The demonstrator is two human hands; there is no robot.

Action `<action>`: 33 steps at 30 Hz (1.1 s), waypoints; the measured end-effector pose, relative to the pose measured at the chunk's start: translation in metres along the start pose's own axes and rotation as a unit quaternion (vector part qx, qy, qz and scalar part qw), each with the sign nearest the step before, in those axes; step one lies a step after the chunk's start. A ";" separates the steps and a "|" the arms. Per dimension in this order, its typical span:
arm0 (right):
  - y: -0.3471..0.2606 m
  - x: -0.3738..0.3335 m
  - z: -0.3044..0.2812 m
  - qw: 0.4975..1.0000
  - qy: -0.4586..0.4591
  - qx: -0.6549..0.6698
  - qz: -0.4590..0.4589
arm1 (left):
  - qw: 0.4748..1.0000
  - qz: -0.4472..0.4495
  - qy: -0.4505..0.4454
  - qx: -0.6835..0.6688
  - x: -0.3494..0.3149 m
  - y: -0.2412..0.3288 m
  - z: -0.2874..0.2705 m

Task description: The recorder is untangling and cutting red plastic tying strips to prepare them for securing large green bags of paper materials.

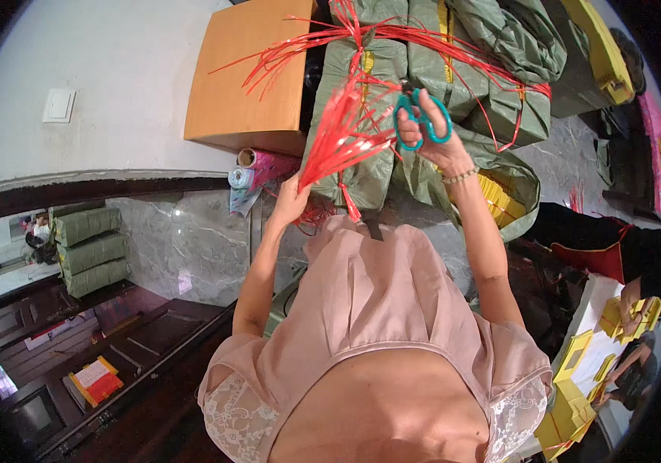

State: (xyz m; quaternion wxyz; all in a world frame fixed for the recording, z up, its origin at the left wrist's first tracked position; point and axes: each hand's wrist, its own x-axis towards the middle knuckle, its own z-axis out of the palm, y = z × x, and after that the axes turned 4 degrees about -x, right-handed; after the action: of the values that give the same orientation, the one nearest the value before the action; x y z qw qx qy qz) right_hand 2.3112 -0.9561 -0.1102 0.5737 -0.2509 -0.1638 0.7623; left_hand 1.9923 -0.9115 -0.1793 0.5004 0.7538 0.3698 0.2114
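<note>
My left hand (292,201) is closed round the lower end of a bundle of red plastic strapping strips (338,139), which fans up and to the right. In my right hand (435,135) is a pair of scissors with teal handles (440,123), my fingers through the loops. The blades point away and are partly hidden by the strips. Beneath both hands lie green woven sacks (369,174), packed into block shapes. More red strips (423,35) are tied across the far sacks, their loose ends spread to both sides.
A wooden cabinet (253,69) stands at the far left, with rolls of patterned sheet (247,174) beside it. An opened sack shows yellow bundles (496,197) on the right. Stacked green sacks (91,251) stand farther left. Other people's hands (633,309) are at a table with yellow pieces, right.
</note>
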 end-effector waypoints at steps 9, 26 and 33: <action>0.063 0.029 -0.058 0.773 0.204 -0.601 -0.003 | 0.978 -0.059 0.114 -0.164 -0.014 -0.008 -0.041; 0.123 0.098 0.019 0.568 0.011 -0.784 -0.252 | 0.945 0.003 0.296 -0.142 0.008 0.100 -0.144; 0.163 0.131 0.177 0.782 -0.220 -0.521 -0.264 | 0.934 0.021 0.357 -0.001 0.042 0.136 -0.139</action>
State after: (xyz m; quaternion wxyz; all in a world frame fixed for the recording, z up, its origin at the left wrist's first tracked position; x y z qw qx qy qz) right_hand 2.0530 -0.8705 -0.0783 0.4830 -0.2841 -0.7172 0.4142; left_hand 1.9698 -0.8265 -0.0008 0.3317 0.6358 0.5080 0.4772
